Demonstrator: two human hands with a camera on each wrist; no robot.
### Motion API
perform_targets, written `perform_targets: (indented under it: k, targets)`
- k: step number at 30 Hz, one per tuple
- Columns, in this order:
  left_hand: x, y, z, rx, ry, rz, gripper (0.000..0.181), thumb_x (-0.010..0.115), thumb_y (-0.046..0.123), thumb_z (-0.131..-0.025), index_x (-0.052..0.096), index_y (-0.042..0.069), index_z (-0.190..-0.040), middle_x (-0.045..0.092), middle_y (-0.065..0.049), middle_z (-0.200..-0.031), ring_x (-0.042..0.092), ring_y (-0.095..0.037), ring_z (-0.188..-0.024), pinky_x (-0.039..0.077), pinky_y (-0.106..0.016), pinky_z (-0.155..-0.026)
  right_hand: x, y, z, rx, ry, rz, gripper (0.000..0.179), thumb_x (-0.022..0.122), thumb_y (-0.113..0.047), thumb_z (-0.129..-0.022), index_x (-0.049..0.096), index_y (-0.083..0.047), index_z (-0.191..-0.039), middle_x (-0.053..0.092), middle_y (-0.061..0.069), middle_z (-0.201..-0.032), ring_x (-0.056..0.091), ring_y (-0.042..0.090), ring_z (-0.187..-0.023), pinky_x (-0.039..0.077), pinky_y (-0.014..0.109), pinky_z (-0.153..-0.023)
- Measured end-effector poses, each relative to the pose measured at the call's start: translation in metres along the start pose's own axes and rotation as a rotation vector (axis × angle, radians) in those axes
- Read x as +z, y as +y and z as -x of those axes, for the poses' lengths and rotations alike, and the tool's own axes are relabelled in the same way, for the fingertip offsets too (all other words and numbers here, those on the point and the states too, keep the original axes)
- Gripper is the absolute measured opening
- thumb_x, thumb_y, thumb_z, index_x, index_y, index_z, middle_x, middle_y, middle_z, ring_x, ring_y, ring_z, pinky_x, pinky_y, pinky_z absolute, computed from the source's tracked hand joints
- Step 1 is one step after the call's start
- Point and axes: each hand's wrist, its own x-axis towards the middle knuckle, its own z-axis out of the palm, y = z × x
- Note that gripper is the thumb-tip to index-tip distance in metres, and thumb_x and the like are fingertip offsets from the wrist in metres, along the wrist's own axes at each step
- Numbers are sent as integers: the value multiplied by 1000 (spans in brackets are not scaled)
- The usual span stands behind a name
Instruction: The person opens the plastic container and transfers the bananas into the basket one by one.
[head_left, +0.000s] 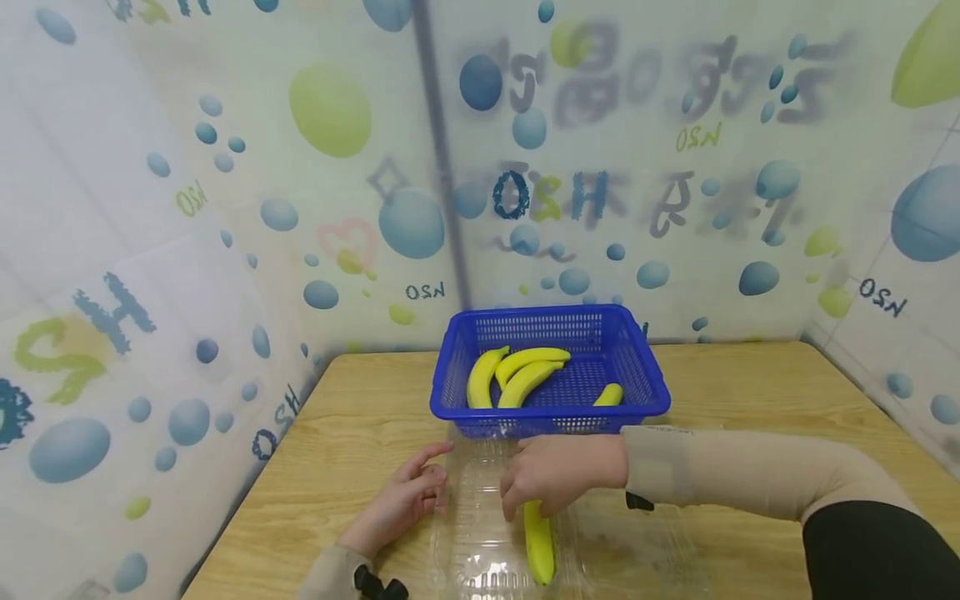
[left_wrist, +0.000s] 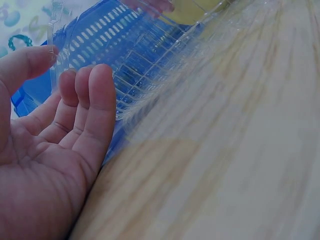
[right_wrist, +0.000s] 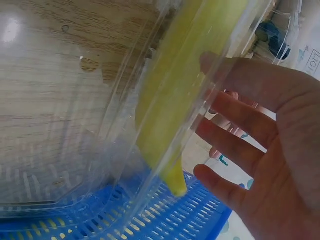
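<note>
A yellow banana (head_left: 539, 546) lies lengthwise in a clear plastic clamshell box (head_left: 480, 542), its tip pointing towards the blue basket (head_left: 551, 410). My right hand (head_left: 551, 471) is over the banana's far end. In the right wrist view its thumb overlaps the banana (right_wrist: 170, 90), and the other fingers are spread beside it, not wrapped round it. My left hand (head_left: 401, 504) is at the box's left side, fingers loosely bent. In the left wrist view the thumb is right at the clear plastic edge, with nothing in the palm.
Several more bananas (head_left: 528, 382) lie in the basket, mostly grouped at its left, with one banana (head_left: 609, 395) at the front right. The basket stands at the back of the wooden table (head_left: 360, 400), just behind the box. A patterned curtain (head_left: 337, 208) surrounds the table.
</note>
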Motion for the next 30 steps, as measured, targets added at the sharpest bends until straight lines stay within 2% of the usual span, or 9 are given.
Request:
perform_targets:
  k: [7, 17, 23, 30]
  targets:
    - [-2, 2, -1, 0, 2, -16, 46, 41, 2, -101, 30, 3, -146, 56, 2, -89, 56, -10, -73, 51, -26, -67, 3, 4, -6, 2, -29, -27, 39, 81, -23, -77, 70, -35, -113, 64, -21, -110, 57, -3, -97, 35, 17, -71]
    - [-3, 4, -2, -5, 2, -28, 51, 42, 3, -101, 21, -4, -147, 56, 2, -90, 56, -9, -73, 52, -26, -67, 10, 3, -12, -6, -22, -18, 35, 77, -17, -78, 73, -36, -107, 65, -22, -101, 56, -6, -88, 30, 15, -65]
    - [-3, 5, -3, 3, 2, -30, 52, 42, 3, -101, 20, -4, -147, 56, 2, -90, 56, -9, -73, 52, -26, -67, 12, 4, -14, 0, -26, -22, 40, 78, -16, -76, 72, -37, -108, 65, -22, -100, 56, -5, -87, 34, 15, -66]
    - [-2, 0, -1, 0, -28, -20, 51, 41, 2, -101, 19, -4, -147, 56, 2, -90, 57, -9, -74, 52, -26, -68, 24, 4, -16, -3, 3, -51, 41, 78, -14, -76, 72, -37, -109, 65, -20, -99, 57, -3, -87, 38, 13, -69]
